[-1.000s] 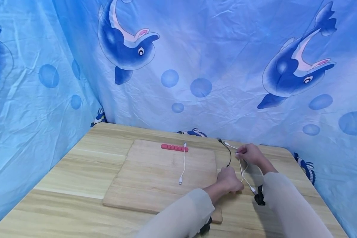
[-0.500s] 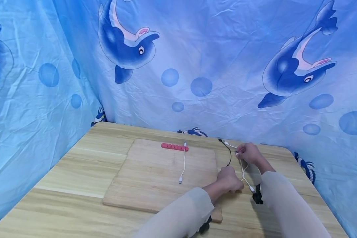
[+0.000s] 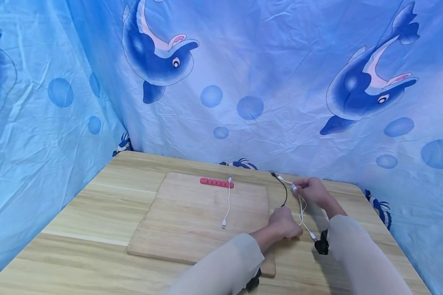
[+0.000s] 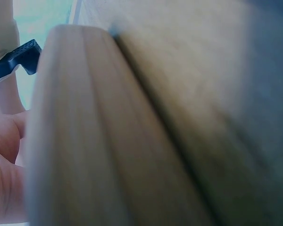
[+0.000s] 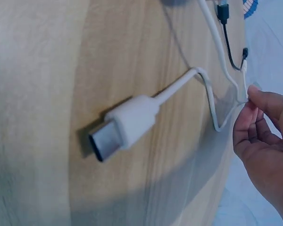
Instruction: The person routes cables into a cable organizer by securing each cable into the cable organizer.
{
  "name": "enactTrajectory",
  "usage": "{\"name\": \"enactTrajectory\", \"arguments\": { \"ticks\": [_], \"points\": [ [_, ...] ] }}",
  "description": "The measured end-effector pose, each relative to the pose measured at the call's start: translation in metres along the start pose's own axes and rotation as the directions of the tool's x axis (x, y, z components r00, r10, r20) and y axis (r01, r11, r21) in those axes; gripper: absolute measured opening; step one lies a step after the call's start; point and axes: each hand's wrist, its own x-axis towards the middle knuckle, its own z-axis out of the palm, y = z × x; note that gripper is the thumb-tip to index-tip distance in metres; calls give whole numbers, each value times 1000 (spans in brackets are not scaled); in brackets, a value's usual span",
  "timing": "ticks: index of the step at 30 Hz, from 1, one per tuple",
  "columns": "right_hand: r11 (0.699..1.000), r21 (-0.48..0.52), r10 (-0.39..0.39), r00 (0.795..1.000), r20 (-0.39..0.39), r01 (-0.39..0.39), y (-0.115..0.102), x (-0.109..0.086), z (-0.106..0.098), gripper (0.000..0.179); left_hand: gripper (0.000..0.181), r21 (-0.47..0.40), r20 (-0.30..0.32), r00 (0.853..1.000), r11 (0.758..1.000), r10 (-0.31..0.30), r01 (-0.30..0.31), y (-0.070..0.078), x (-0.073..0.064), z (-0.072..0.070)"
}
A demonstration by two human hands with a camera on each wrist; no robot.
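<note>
Pinching white cable [image 5: 177, 84] in the right hand [image 3: 311, 192], right of the board [image 3: 192, 213] on the surface [image 3: 96, 229]. Now showing a plug [image 3: 294, 187] clearer of the fingertips, with a narrower loop below: seemingly no nearer to parted strands. Cannot tell the left hand [image 3: 285, 223]'s hold: fingers hidden, with the black cable [image 3: 286, 194] disappearing there too.

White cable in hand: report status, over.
Right hand pinches white cable. Left hand by the board, grip unclear. Black cable close by, possible snag.
</note>
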Motion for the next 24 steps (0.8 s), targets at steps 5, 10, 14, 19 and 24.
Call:
{"name": "enactTrajectory", "arguments": {
  "ticks": [5, 10, 14, 19, 24],
  "points": [
    [999, 37, 11, 1000, -17, -11, -2, -4, -8, 33, 25, -10, -10, 1000, 1000, 10, -10, 1, -2, 0],
    [997, 71, 35, 999, -11, -34, -1, -4, -12, 36, 24, -25, -13, 999, 999, 31, -32, 0, -4, 0],
    [990, 131, 50, 999, 8, -51, -3, -5, -15, 36, 24, -81, -2, 999, 996, 38, -38, 3, -9, -3],
    [981, 188, 49, 999, 23, -53, -7, -4, -18, 37, 27, -81, -18, 998, 995, 62, -63, 8, -14, -5],
    [979, 193, 58, 998, 14, -60, -11, -4, -20, 36, 28, -45, -28, 996, 995, 87, -88, 14, -18, -8]
  ]
}}
